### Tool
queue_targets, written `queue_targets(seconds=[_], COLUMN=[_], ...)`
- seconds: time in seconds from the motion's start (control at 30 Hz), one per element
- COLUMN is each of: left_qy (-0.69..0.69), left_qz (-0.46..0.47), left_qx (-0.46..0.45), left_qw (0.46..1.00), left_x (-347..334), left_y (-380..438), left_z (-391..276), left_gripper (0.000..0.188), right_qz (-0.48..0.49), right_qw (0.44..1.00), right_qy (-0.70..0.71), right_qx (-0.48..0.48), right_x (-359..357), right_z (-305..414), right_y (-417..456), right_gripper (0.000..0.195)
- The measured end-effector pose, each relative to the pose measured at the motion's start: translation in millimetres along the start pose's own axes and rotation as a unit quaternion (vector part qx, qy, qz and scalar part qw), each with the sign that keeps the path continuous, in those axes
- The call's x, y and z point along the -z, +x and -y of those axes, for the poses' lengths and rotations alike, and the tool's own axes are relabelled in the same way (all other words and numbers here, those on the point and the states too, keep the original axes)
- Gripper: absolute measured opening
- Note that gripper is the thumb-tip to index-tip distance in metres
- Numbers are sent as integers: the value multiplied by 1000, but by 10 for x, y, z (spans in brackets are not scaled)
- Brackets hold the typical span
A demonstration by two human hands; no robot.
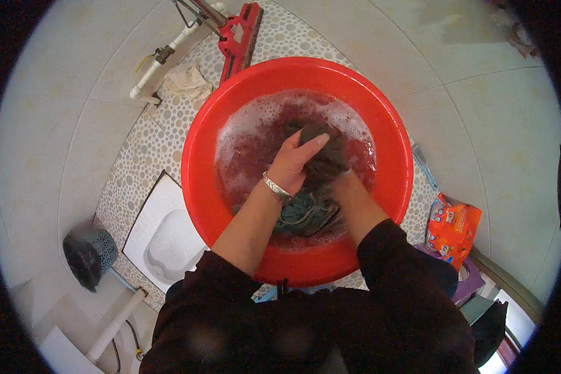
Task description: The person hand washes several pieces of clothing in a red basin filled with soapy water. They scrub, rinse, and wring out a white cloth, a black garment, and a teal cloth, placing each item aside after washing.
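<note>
A large red plastic basin (395, 140) holds reddish, foamy water (248, 154). My left hand (295, 154), with a silver bracelet (276, 186) at its wrist, grips a bunched dark wet cloth (325, 156) over the middle of the basin. The thumb presses on top of the cloth. My right hand (343, 182) reaches in from the right against the lower side of that cloth; it is blurred and its fingers are hidden. Below the wrists, a dark green wet cloth (304, 215) lies partly in the water.
Left of the basin is a white squat toilet (168, 243), with a dark perforated bin (91, 252) beyond it. A red floor-tool head (238, 42) and a pale rag (187, 82) lie behind. An orange detergent bag (453, 229) stands right, near a blue-handled brush (425, 168).
</note>
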State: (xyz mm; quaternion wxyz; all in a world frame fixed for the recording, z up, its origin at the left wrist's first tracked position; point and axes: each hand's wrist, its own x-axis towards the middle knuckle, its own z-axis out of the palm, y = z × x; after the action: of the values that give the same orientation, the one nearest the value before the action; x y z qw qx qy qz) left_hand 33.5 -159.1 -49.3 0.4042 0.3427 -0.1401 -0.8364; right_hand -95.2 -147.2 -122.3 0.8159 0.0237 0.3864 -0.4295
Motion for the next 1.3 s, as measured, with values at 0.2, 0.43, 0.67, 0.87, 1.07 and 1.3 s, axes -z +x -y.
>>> queue_targets(seconds=[0.2, 0.43, 0.67, 0.87, 1.07, 1.3], left_qy=[-40, -2, -90, -69, 15, 25], left_qz=[-205, -292, -266, -308, -305, -323], left_qx=[50, 35, 128, 43, 106, -5], left_qw=[977, 956, 951, 948, 946, 946], left_x=[817, 1177, 894, 954, 763, 1007], left_y=[147, 236, 84, 109, 224, 224], left_z=[-20, 549, 393, 328, 620, 422], left_gripper=[51, 49, 75, 53, 48, 61], right_qz=[-229, -309, -22, -36, -276, -297], right_qw=[886, 524, 796, 695, 591, 551], right_qy=[-373, -767, -583, -710, -738, -704], right_qx=[155, 205, 163, 109, 172, 334], right_x=[564, 640, -316, -657, 55, 442], right_z=[663, 35, -302, -489, 81, 167], right_y=[495, 856, -12, -225, 636, 737], right_gripper=[51, 74, 41, 36, 37, 38])
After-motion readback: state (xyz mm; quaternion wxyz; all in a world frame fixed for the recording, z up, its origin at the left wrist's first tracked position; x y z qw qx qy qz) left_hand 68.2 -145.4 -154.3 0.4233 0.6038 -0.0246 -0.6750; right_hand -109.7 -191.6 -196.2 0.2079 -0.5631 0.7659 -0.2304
